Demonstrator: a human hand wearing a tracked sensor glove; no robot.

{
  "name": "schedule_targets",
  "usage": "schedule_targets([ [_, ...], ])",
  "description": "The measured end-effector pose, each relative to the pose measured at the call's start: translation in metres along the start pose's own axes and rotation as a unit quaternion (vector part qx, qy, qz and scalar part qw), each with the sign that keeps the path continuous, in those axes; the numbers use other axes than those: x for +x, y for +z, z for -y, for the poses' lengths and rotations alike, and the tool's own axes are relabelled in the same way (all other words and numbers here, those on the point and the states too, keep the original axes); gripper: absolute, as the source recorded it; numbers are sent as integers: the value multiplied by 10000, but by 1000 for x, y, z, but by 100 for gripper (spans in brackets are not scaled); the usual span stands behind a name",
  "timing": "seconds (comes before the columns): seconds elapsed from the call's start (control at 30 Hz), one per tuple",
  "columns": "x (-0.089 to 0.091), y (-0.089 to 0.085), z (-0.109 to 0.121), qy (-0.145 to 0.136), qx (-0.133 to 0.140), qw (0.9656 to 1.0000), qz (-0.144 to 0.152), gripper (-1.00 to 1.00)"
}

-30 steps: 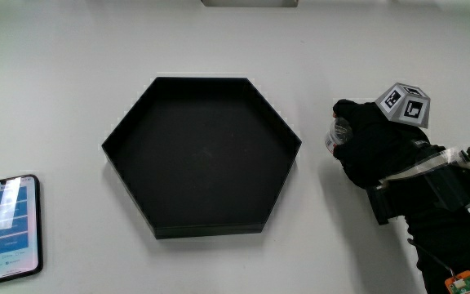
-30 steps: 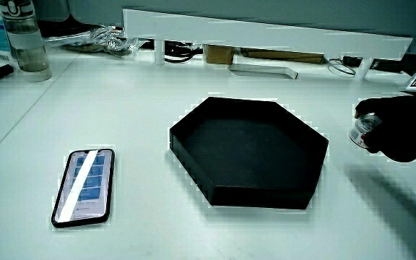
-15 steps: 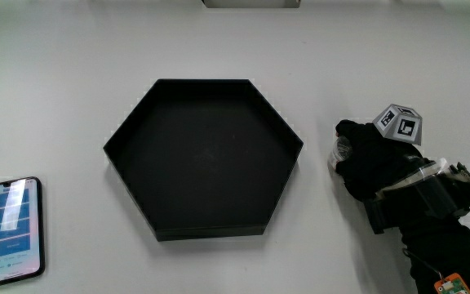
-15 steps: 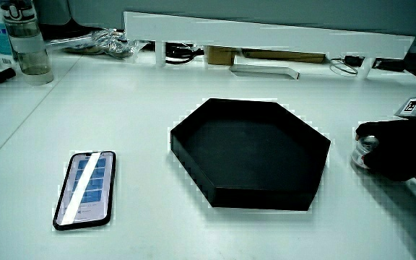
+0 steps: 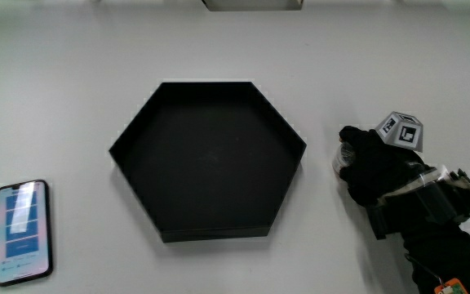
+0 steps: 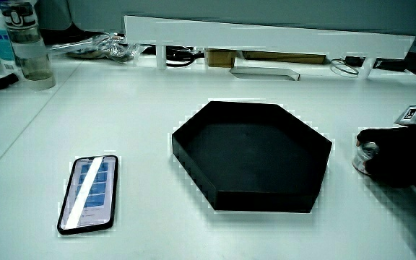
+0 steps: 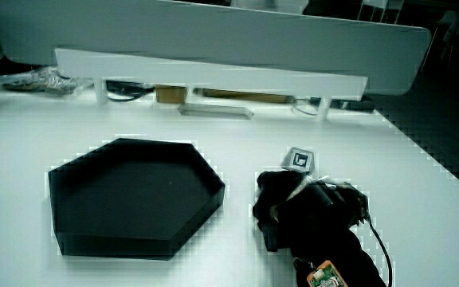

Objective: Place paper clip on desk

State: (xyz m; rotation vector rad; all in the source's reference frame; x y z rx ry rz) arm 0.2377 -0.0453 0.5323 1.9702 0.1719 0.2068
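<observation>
The gloved hand (image 5: 374,165) lies on the white table beside the black hexagonal tray (image 5: 206,163). Its fingers are curled around a small clear, shiny round object (image 5: 343,153), which peeks out on the tray side of the fingers. In a side view the object (image 6: 363,155) sits low, at or just above the tabletop, with the hand (image 6: 394,155) wrapped over it. From the other angle the hand (image 7: 293,203) hides the object. The patterned cube (image 5: 401,131) rides on the back of the hand. The tray (image 6: 251,155) holds nothing.
A phone (image 5: 23,231) with a lit screen lies near the table's edge closest to the person, apart from the tray. A clear bottle (image 6: 27,43) stands at a corner near the low white partition (image 6: 266,35). Cables and boxes lie under the partition.
The hand has sunk from above the table down to the tabletop beside the tray, still closed on the clear object. Tray and phone have not moved.
</observation>
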Motion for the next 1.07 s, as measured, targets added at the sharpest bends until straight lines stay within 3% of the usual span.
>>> schedule_targets([
  [0.03, 3, 0, 1, -6, 86, 10000, -7, -22],
  [0.1, 14, -4, -4, -127, -125, 9998, -75, -30],
  [0.13, 16, -5, -1, 95, -176, 9997, -147, -33],
  [0.17, 25, -10, -9, -155, -286, 9993, -209, -37],
  [0.2, 30, -13, -10, -197, -329, 9990, -239, -41],
  [0.23, 34, -15, -12, -257, -139, 9993, -220, -44],
  [0.37, 46, -15, -26, -384, -117, 9984, -408, -59],
  [0.47, 42, -10, -28, -455, -64, 9987, -240, -70],
  [0.5, 36, -8, -24, -372, 84, 9992, -128, -74],
  [0.53, 32, -8, -24, -241, 65, 9996, -145, -78],
  [0.57, 29, -8, -25, -281, 38, 9996, -94, -81],
  [0.63, 20, -8, -24, 77, 122, 9997, -185, -89],
  [0.67, 17, -10, -28, -27, 156, 9999, -70, -93],
  [0.7, 13, -11, -24, -92, 425, 9990, 100, -96],
  [0.77, 0, -11, -8, 54, 645, 9978, 172, -100],
  [0.8, -1, -10, -6, 75, 858, 9963, 62, -100],
  [0.83, -4, -9, -4, 182, 887, 9959, 19, -100],
  [0.87, -9, -7, -2, 222, 982, 9947, 202, -100],
  [0.93, -14, -2, 2, 236, 959, 9950, 157, -100],
  [0.97, -17, 0, 4, 231, 1006, 9942, 315, -100],
  [1.07, -19, -1, 6, 228, 924, 9946, 419, -100],
])
